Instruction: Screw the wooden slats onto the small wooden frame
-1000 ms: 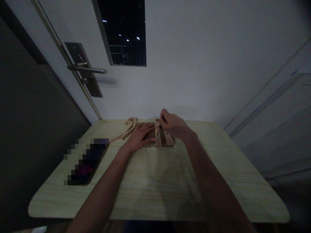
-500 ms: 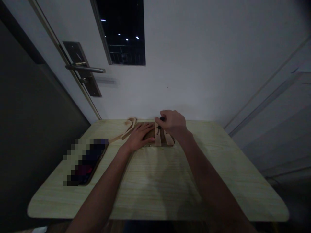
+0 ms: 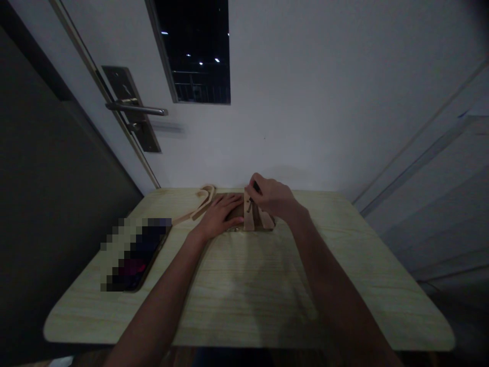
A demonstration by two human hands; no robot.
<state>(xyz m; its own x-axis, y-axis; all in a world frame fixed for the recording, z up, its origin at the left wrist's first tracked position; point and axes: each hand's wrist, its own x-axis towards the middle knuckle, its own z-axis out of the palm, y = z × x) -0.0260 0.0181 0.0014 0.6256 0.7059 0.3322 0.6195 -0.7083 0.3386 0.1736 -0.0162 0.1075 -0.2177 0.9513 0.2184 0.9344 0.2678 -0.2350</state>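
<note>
My left hand (image 3: 220, 214) lies flat, fingers spread, on a brown wooden board (image 3: 237, 211) near the table's far edge. Across the board's right part sits a paler wooden piece (image 3: 249, 220). My right hand (image 3: 272, 197) is closed around the dark handle of a screwdriver (image 3: 256, 188). The screwdriver slants down, its thin shaft reaching the pale piece. Its tip is too small to make out. Just left of the board, touching or nearly so, is a curved, hook-shaped wooden piece (image 3: 208, 195).
A phone (image 3: 143, 262), partly pixelated, lies on the left of the pale wood-grain table (image 3: 233, 300). A thin wooden strip (image 3: 182, 218) runs between phone and hook-shaped piece. Behind the table stands a white door (image 3: 305, 102) with a metal lever handle (image 3: 141, 109).
My right hand has turned slightly at the wrist and shifted its fingers on the screwdriver handle. My left hand stays in place on the board.
</note>
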